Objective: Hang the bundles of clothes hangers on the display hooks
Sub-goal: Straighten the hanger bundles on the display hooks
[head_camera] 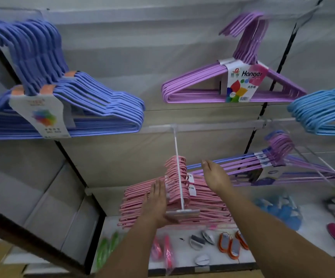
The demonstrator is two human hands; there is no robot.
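Head view: pink hanger bundles [182, 199] sit threaded on the white display hook [178, 169]; our left hand [156, 203] lies flat-fingered against their left side; right hand [216, 176] hovers relaxed, grasping nothing; periwinkle [62, 105], purple [232, 87] and blue bundles [323, 115] already hang; we judge hanging nearly finished.

A pale grey slatted wall panel [122, 47] backs everything — black upright rails [279, 67] cross it, and a white shelf [182, 255] juts out below it.
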